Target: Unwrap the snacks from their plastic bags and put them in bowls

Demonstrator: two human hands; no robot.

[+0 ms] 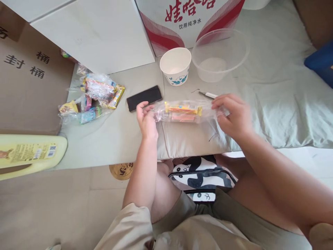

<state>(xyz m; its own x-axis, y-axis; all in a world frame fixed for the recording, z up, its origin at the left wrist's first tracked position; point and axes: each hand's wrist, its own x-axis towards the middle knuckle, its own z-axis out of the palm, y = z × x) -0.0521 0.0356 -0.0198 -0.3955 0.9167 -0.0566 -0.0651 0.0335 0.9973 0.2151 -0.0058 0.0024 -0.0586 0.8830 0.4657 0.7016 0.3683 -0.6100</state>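
Note:
Stretched between my two hands is a clear plastic bag (205, 116), with a yellow-wrapped snack bar (183, 108) and a pink item (184, 118) inside it. My left hand (147, 119) pinches the bag's left end, close to a black smartphone (144, 98) lying on the cloth. At the other end, my right hand (234, 114) grips the bag's plastic and is slightly blurred. Just above that hand lies a white-handled pen-like tool (208, 94) with a dark tip, partly covered by the fingers.
A pile of wrapped snacks (100, 88) lies at left. Behind my hands stand a white paper bucket (176, 64) and a clear plastic bowl (220, 55), before a red-and-white carton (192, 24). A yellow bottle (31, 152) lies at the near left edge. Thin dark ties (213, 137) rest on the cloth.

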